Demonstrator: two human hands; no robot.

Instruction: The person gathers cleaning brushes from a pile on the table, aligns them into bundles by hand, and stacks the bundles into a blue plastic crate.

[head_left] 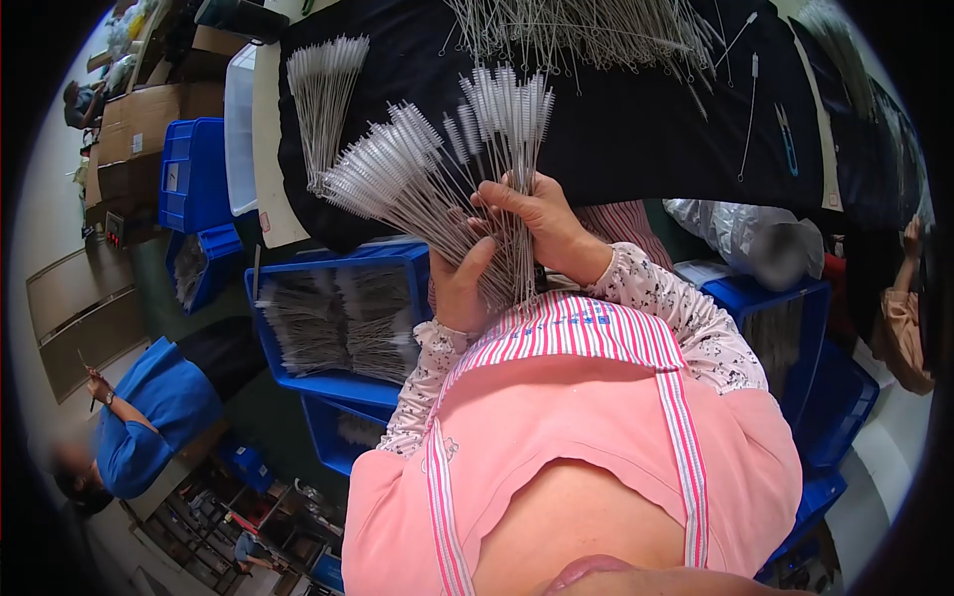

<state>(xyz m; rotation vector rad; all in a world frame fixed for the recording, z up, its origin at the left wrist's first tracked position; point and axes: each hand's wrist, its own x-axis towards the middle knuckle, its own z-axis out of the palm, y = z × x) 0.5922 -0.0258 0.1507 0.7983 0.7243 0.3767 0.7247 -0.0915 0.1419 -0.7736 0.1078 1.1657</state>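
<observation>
My left hand is closed around the wire stems of a thick bundle of white-bristled tube brushes, which leans to the left. Beside it, my right hand grips a second, more upright bundle of the same brushes, thumb across the stems. A few brushes stand between the two bundles, and the lower stems come together in front of my striped apron. On the black cloth, to the left, lies another bundle of brushes.
A large pile of brushes covers the table's far side. Blue-handled tweezers or snips and a single brush lie at right. A blue crate of brushes stands left, another blue crate right. A person in blue is at left.
</observation>
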